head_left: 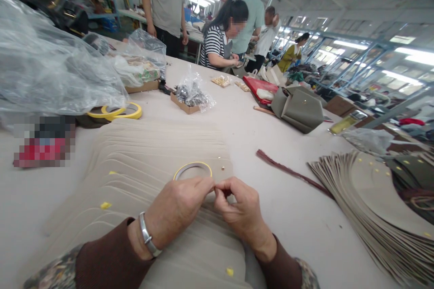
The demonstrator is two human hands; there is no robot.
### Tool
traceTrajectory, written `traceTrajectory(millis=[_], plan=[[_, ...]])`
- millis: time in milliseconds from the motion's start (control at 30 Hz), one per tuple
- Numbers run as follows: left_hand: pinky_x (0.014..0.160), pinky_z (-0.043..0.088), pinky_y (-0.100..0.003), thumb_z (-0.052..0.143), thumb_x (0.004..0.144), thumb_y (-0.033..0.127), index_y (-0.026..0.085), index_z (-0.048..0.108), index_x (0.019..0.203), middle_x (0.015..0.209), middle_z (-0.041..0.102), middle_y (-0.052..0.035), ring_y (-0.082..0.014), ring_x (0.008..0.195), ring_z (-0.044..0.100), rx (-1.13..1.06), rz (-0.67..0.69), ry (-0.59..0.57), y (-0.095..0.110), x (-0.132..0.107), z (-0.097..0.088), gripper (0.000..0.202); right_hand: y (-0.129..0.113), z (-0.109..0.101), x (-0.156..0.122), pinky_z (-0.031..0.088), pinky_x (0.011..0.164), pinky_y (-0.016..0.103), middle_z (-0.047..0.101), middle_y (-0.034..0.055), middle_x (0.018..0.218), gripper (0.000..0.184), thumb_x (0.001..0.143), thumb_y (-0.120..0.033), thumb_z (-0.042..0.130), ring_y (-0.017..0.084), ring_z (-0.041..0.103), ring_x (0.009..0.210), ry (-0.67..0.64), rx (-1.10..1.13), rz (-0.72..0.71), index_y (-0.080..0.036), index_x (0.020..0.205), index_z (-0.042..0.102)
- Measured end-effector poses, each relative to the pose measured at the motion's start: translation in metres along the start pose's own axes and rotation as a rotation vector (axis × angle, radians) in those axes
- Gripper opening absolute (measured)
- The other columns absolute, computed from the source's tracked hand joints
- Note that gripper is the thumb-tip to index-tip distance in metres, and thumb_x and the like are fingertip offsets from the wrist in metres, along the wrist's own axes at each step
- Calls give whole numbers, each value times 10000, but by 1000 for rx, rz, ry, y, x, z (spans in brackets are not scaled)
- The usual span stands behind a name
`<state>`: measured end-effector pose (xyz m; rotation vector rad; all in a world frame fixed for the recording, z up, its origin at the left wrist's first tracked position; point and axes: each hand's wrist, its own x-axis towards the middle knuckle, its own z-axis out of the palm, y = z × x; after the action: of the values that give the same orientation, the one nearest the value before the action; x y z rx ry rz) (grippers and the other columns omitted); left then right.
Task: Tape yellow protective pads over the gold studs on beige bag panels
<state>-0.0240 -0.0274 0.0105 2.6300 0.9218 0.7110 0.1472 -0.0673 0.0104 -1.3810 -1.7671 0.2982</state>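
My left hand (179, 201), a silver bangle at its wrist, is closed about the lower edge of a thin yellow-edged roll of tape (193, 164); the hand hides part of the ring. Fingertip to fingertip with it, my right hand (240, 203) makes a pinch. Whatever lies in that pinch is too small to make out. Under both hands spreads a fanned stack of beige-grey flat panels (159, 140), overlapping in layers. Small yellow tabs (106, 206) stick to some panels. A small metal snap (223, 168) shows near the stack's right edge.
More yellow tape rolls (124, 111) lie beyond the stack, beside clear plastic sheeting (54, 63). A cardboard tray of metal parts (186, 103) stands farther back. To the right are a grey-green bag (298, 107), a brown strip (293, 172) and another panel stack (359, 203). Several people are across the table.
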Motion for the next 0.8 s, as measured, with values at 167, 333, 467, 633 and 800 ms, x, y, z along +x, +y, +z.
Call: traceTrajectory(millis=[167,333,467,633,800], plan=[[564,388,-257,340,962,146,198,542,856,689,553,11,-138,609,523,8,52,70,6,-3,-1,234,0,-1,8,426,411,207,576,-35,476,133,748,-277,597,105,522,394,-67,432,587,-169,672,612],[631,405,-296,413,948,137,202,531,874,792,581,-8,-175,724,531,130,-10,-74,9,0,-2,153,24,-14,12,464,424,203,616,-21,510,209,693,-341,685,99,557,404,-154,524,779,-136,701,645],[723,419,-347,481,912,111,192,543,881,883,600,-33,-212,816,511,209,-86,-226,6,7,-5,107,36,-17,8,500,468,203,644,-2,539,236,699,-353,706,93,582,439,-226,503,820,-120,728,676],[733,401,-353,417,939,118,189,535,871,867,578,-33,-209,815,485,135,-91,-238,7,6,-1,154,41,-19,7,496,463,187,647,-8,540,211,699,-328,716,81,581,431,-294,504,835,-123,716,671],[745,393,-365,417,936,124,195,534,873,882,569,-31,-212,804,475,125,-41,-239,6,1,2,150,42,-30,5,506,460,189,645,-14,521,195,676,-314,735,84,583,427,-433,525,879,-133,685,662]])
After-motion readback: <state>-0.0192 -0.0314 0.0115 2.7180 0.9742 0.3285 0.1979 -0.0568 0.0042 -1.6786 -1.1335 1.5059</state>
